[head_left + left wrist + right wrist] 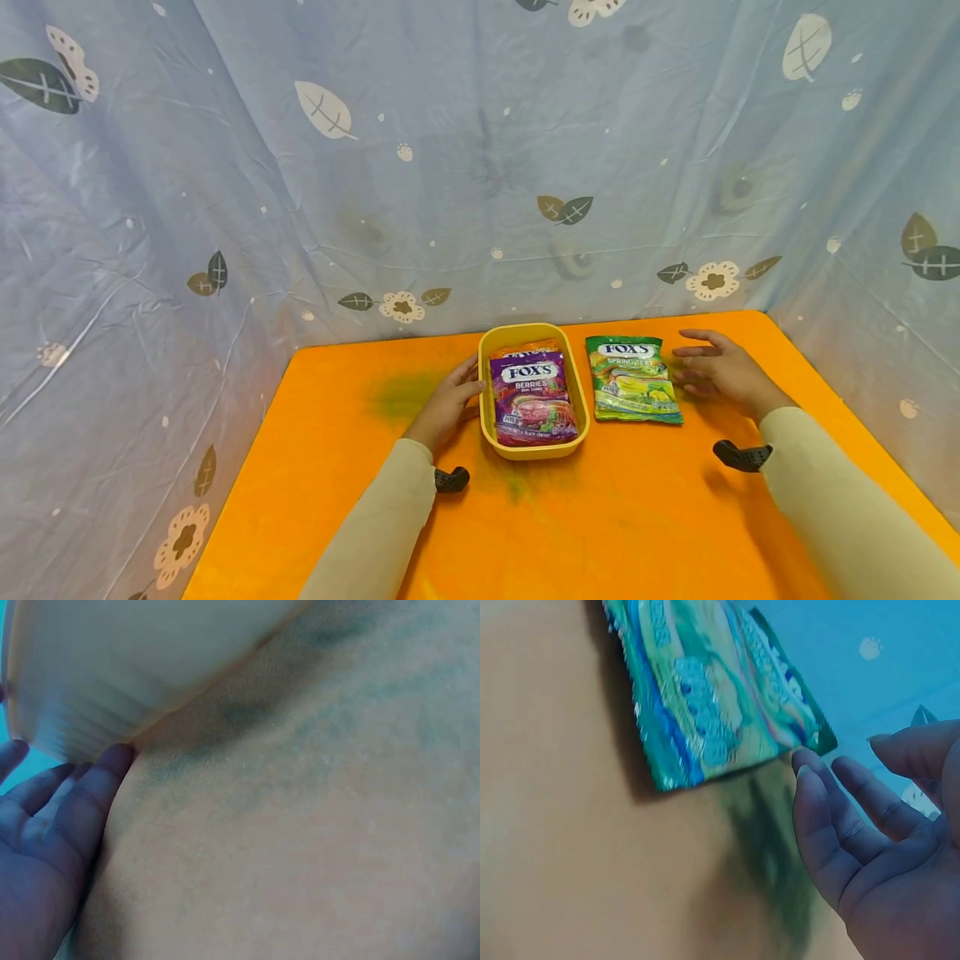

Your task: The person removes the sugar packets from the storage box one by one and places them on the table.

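Observation:
In the head view, my left hand (448, 404) rests against the left side of a yellow plastic tub (486, 417). The left wrist view shows fingertips (114, 759) touching the outside of the tub wall (150, 652) near its base. Inside the tub lies a purple Fox's Berries candy bag (531, 396), over an orange candy bag (551, 345) that is mostly covered. A green Fox's Spring Tea candy bag (633, 379) lies flat right of the tub. Beside its right edge, my right hand (723, 367) hovers with loosely bent fingers and holds nothing; contact with the bag is unclear.
An orange cloth (337, 508) covers the table, with a greenish stain left of the tub. Blue patterned curtains (450, 208) hang behind the table and along both sides. Each wrist carries a black camera mount (452, 479).

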The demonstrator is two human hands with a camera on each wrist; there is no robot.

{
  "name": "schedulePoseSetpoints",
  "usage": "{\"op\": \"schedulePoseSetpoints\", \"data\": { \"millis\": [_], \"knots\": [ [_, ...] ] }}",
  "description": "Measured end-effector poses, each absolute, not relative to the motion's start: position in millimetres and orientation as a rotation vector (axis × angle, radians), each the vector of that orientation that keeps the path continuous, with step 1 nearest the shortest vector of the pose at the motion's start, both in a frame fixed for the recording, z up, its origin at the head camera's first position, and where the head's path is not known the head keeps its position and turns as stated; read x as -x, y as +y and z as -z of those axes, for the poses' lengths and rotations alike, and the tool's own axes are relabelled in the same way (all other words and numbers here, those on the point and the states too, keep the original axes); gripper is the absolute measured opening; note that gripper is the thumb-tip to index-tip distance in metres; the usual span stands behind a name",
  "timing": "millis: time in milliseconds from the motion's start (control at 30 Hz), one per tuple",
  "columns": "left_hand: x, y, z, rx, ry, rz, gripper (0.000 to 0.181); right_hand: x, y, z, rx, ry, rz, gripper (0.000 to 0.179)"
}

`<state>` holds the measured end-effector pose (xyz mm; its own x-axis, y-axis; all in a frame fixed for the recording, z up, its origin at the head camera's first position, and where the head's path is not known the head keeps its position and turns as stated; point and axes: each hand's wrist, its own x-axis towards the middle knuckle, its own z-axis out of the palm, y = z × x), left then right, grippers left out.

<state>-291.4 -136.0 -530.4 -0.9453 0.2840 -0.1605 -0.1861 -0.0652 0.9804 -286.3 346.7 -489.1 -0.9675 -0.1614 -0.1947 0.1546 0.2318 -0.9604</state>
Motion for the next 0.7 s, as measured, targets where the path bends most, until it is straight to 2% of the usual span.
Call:
{"op": "schedulePoseSetpoints", "data": {
  "millis": [700],
  "knots": [
    [291, -137, 531, -0.083, 1.89, -2.085, 0.068, 289, 265, 458, 0.22, 2.121, 1.844, 0.068]
  ]
}}
